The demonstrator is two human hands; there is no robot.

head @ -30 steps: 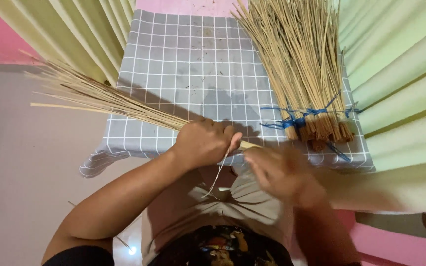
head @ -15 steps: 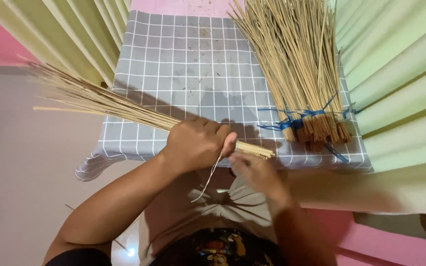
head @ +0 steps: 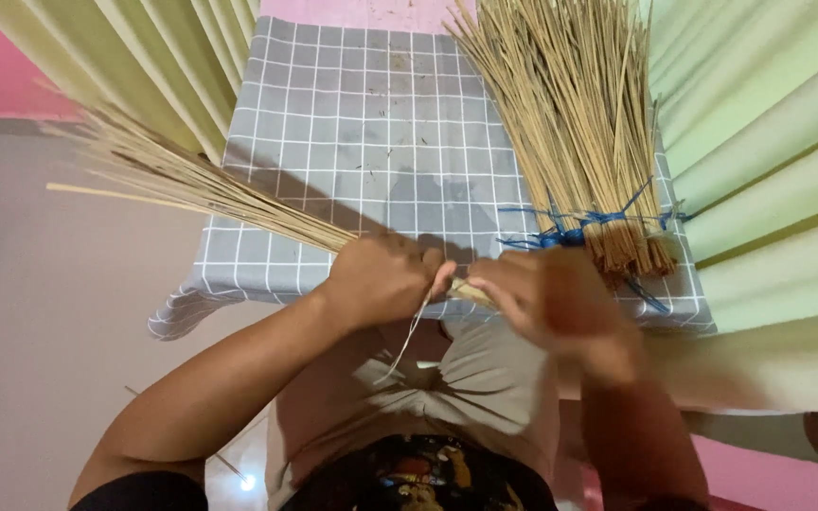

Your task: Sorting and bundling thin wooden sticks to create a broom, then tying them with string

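My left hand (head: 381,279) is closed around a bundle of thin tan sticks (head: 182,180) that fans out to the left, past the edge of a table covered by a grey checked cloth (head: 362,123). My right hand (head: 546,298) is at the cut end of that bundle (head: 469,291), fingers curled on it and blurred. A pale thin strand (head: 407,341) hangs down from between my hands. A second, larger stick bundle (head: 560,114) lies on the cloth at the right, bound near its base with blue string (head: 584,227).
Pale green curtain folds (head: 769,161) hang at the right and at the upper left (head: 144,66). A pink wall (head: 2,57) and a grey floor (head: 40,331) are at the left. My lap in beige cloth (head: 466,397) is below the hands.
My right hand has moved up and left to meet the bundle's cut end beside my left hand. The bundle in my left hand has stayed in nearly the same position.
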